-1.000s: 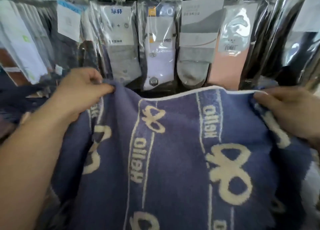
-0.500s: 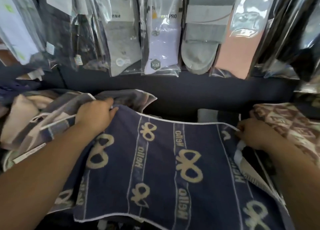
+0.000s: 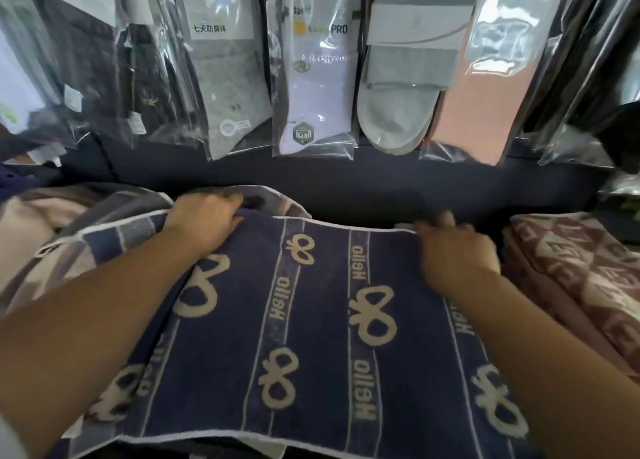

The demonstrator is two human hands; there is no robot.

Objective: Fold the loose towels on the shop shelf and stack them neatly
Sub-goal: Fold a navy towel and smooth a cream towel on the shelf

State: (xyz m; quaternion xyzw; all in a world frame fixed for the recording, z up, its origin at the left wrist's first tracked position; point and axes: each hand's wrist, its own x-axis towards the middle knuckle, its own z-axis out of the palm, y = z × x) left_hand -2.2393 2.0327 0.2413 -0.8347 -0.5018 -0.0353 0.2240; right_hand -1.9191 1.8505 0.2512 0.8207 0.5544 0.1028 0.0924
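Note:
A navy towel (image 3: 311, 320) with cream bow shapes and "Hello" stripes lies spread flat on the shelf in front of me. My left hand (image 3: 204, 223) grips its far left corner, fingers curled over the edge. My right hand (image 3: 453, 250) holds the far right corner, fingers curled on the white hem. Under the left side lies a loose grey, blue and beige checked towel (image 3: 104, 240). A folded pink-brown patterned towel (image 3: 571, 261) sits at the right.
Packaged socks in clear plastic hang in a row above the shelf, among them a white pair (image 3: 315, 77) and a grey pair (image 3: 398, 95). A dark back wall (image 3: 346, 188) runs behind the towels. A beige cloth (image 3: 24, 223) lies at far left.
The navy towel, held up in the air a second ago, has come down and now lies flat on the shelf. Both hands went down and forward with its far corners.

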